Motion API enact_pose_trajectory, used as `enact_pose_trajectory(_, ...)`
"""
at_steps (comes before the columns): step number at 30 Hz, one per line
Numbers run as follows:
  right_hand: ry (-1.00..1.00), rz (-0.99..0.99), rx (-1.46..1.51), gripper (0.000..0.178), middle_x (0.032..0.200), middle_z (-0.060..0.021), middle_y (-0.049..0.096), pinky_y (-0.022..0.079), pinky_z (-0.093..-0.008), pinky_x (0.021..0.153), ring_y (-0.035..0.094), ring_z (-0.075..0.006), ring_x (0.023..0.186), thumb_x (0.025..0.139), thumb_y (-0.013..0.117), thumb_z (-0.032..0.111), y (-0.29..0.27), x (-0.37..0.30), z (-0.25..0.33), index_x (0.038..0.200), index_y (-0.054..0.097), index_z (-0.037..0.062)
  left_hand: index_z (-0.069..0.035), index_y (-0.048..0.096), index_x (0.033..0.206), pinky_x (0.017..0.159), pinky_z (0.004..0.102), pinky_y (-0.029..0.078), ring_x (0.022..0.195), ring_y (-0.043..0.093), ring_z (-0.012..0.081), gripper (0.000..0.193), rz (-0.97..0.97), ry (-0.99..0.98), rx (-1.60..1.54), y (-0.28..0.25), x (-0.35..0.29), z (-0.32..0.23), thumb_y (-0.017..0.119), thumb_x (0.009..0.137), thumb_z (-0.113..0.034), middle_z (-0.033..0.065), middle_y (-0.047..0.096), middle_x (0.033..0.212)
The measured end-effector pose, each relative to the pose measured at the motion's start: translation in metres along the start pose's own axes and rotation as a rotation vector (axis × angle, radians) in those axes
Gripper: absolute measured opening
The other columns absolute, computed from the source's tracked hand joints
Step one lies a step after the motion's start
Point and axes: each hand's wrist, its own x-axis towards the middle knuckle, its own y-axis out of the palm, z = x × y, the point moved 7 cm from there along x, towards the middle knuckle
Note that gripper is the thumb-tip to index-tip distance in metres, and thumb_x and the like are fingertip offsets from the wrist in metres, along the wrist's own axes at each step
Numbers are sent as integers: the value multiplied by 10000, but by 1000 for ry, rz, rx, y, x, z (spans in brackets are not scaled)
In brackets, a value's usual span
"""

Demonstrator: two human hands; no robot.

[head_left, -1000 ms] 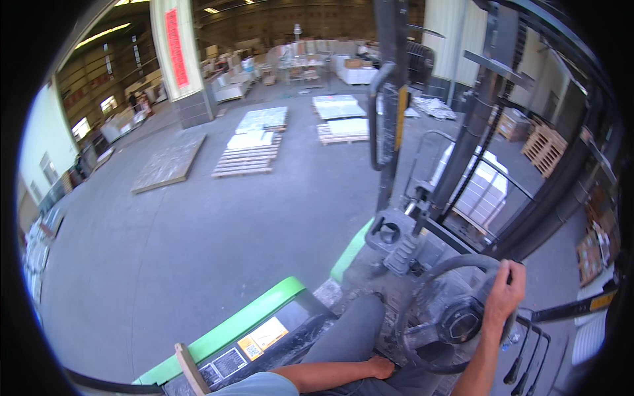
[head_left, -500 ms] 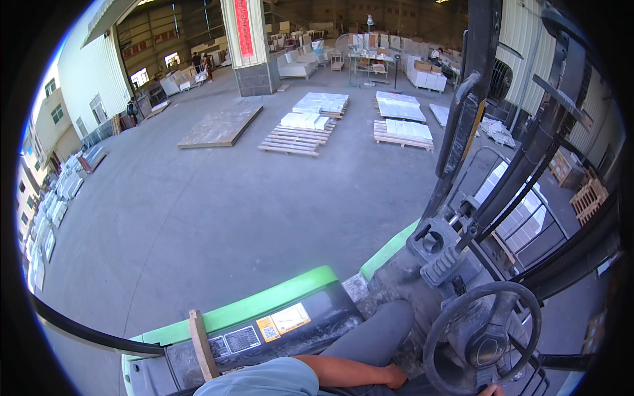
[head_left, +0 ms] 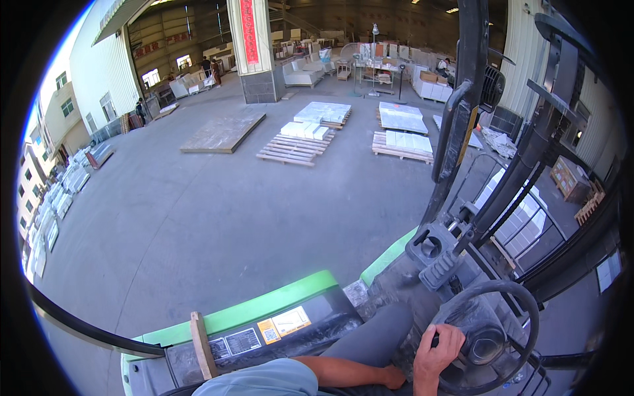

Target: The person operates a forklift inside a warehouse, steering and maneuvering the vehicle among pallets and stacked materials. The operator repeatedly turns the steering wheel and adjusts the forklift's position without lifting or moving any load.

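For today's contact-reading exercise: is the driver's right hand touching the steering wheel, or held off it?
Touching. The head view shows the right hand closed over the left rim of the steering wheel, fingers wrapped on it, with no gap visible.

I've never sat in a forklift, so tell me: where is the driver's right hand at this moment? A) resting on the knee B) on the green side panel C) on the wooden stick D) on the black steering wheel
D: the right hand curls over the left rim of the black steering wheel, while the left hand rests on the thigh.
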Motion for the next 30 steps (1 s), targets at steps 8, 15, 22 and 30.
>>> enact_pose_trajectory(8,158,-205,-95,123,893,-153,616,448,-435,820,584,-348,852,983,634,102,-38,130,-127,944,625,-14,23,757,1081,969,513,530,1146,676,415,408,125,-82,-7,-34,11,-2,551,958,-307,236,721,1202)
enact_pose_trajectory(15,510,-363,-187,289,947,-147,645,487,-373,828,598,-267,881,1062,603,240,-144,56,-236,1041,642,-46,38,715,1182,978,510,520,1185,655,399,456,275,16,-8,-22,46,3,663,898,-315,242,701,1234)
enact_pose_trajectory(22,564,-67,-386,262,944,-219,694,516,-478,798,647,-400,881,1013,652,209,-133,-59,-141,971,708,-43,-17,706,1225,1006,497,521,1215,648,379,537,517,83,192,-5,71,3,739,821,-369,213,674,1307)
enact_pose_trajectory(30,195,-14,-203,241,893,-173,695,532,-476,790,652,-387,857,973,690,252,-39,-21,-80,928,723,18,-39,756,1049,893,490,562,1045,722,349,394,117,206,194,-50,74,5,773,776,-323,151,765,1071)
